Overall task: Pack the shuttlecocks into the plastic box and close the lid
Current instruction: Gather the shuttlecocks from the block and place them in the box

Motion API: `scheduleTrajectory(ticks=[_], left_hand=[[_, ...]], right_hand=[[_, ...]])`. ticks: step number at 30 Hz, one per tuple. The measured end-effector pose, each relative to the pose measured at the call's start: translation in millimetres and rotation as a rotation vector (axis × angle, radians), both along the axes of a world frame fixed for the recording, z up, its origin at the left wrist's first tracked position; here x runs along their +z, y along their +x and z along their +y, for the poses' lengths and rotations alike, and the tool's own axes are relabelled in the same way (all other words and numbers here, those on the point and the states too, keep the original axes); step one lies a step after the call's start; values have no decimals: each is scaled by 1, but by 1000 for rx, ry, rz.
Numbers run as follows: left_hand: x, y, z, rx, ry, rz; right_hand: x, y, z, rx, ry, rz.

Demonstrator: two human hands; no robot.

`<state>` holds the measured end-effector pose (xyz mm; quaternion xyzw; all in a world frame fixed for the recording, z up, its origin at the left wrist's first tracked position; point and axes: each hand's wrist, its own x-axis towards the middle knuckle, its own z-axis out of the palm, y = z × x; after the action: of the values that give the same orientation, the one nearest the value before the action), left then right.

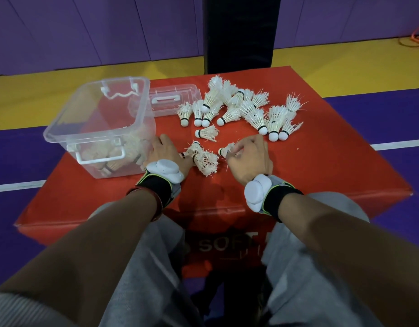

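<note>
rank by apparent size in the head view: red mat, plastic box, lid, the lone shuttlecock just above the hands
1. red mat
2. plastic box
3. lid, partly hidden behind the box
4. lone shuttlecock

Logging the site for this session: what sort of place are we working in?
Most likely an indoor sports hall or badminton court. The purple floor carries white court lines and a yellow border, the walls are padded purple panels, and worn shuttlecocks lie on a red soft gym block.

Purple padded wall panels (86,31) behind, split by a black upright padded post (239,31). Glossy sports floor in yellow (27,100) and purple bands (380,109) with white lines (402,143). Red padded vinyl block (321,166) in the middle. Orange coiled cord (413,38) far right.
</note>
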<state>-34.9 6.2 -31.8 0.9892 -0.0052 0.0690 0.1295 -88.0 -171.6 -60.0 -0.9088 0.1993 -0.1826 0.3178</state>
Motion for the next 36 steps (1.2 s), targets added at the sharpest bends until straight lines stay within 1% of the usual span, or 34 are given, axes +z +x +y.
scheduleTrajectory(ticks=[4,9,11,13,15,19,24,26,30,33,36], left_hand=[[-4,5,12,12,9,40],[-2,1,23,-13,51,174],[-4,0,25,-27,-20,243],[-9,2,26,-39,-107,297],[-14,8,28,-32,-127,309],[-18,8,25,47,-113,275],[-29,16,17,105,-423,223],[-29,17,13,116,-518,220],[-36,21,4,106,-625,262],[-39,22,-1,94,-680,253],[-40,24,-3,81,-686,239]], right_hand=[[-5,-5,8,-18,-48,-3],[-14,-8,14,-41,-144,45],[-15,-7,17,-31,-164,98],[-14,-4,20,-25,-142,134],[-14,-1,24,-22,-107,148],[-15,5,29,-15,-108,142],[-19,13,33,-28,-125,113],[-22,17,35,-26,-155,105],[-26,21,36,0,-202,99],[-29,22,35,6,-218,89],[-29,23,34,24,-209,86]])
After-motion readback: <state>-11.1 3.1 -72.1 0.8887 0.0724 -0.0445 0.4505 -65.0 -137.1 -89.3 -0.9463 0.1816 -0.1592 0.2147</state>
